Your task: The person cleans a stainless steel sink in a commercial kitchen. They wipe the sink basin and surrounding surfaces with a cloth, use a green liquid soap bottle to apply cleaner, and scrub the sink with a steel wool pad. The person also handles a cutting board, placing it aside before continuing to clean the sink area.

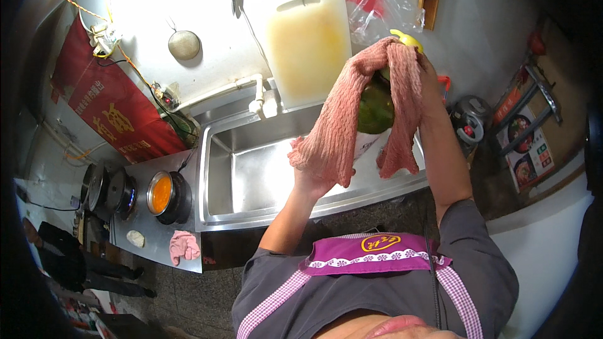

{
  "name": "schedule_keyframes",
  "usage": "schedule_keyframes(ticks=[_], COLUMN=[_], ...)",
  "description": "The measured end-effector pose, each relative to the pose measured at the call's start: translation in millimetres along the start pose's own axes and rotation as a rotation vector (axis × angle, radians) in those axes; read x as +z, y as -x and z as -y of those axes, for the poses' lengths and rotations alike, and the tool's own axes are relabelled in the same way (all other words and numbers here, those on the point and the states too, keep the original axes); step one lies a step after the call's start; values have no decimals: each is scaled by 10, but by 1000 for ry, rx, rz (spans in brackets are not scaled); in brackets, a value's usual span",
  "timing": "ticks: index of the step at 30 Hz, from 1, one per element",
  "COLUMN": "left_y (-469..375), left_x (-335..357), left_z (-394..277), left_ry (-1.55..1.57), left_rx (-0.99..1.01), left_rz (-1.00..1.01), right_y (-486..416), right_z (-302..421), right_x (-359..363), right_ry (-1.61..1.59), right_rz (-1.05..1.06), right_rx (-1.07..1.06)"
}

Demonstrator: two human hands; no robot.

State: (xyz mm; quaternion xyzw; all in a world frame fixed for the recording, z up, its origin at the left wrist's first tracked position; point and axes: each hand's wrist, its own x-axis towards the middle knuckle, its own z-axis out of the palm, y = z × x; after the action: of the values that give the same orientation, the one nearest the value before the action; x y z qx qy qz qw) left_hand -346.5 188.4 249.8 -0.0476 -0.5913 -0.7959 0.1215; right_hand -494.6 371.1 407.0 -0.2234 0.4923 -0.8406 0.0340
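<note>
A pink ribbed towel (330, 117) hangs in two folds over and around a green bottle (376, 108) with a white label and a yellow top (407, 41), high over the sink. My right hand (427, 75) grips the towel close beside the yellow top, its fingers mostly hidden. Lower down, my left hand (318, 184) holds the towel's other end from beneath, near the bottle's lower part. Cloth covers most of that hand, and whether it also touches the bottle cannot be told.
Below is a stainless steel sink (226, 226), with a white cutting board (308, 47) leaning behind it. Left are a pan of orange liquid (161, 193), black pots by a lit blue flame (118, 190) and a pink cloth (183, 246). Another person (61, 254) stands far left.
</note>
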Motion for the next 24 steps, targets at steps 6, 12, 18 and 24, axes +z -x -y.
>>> schedule_keyframes(ticks=[6,12,18,24], left_y=[-60,-162,29,101], left_x=[252,200,65,369], left_z=[-147,-217,-85,105], left_ry=[36,-265,666,1029], left_rx=[507,879,-304,-432], left_rz=[-281,-366,333,265], right_y=[-2,-88,-273,-360], right_z=[-151,-205,-241,-449], right_x=[-55,-225,-377,-570], right_ry=[-292,-387,-268,-228], right_rz=[230,68,174,407], right_rx=[-1,141,79,71])
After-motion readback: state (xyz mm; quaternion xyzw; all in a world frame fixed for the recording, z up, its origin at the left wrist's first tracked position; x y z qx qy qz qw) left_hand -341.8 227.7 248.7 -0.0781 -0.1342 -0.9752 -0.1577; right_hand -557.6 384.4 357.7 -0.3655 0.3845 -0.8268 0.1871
